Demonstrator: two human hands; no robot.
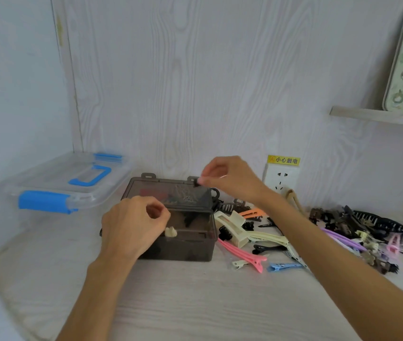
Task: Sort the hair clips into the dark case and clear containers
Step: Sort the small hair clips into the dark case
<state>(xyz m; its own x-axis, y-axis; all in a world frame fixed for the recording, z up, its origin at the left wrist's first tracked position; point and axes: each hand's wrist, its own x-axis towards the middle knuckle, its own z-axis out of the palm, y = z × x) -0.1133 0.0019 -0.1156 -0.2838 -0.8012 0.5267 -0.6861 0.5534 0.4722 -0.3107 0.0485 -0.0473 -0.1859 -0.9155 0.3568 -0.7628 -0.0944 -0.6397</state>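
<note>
Sorting looks barely begun: right hand (230,177) pinches a small black clip (196,182) over the dark case (185,244), left hand (134,225) pinches a cream clip (171,232), most clips (343,232) unsorted

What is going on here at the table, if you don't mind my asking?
A person is sorting hair clips. The right hand pinches a small black clip above the open dark case, while the left hand holds a cream clip over it. Many loose clips lie to the right; the clear container sits closed.
</note>
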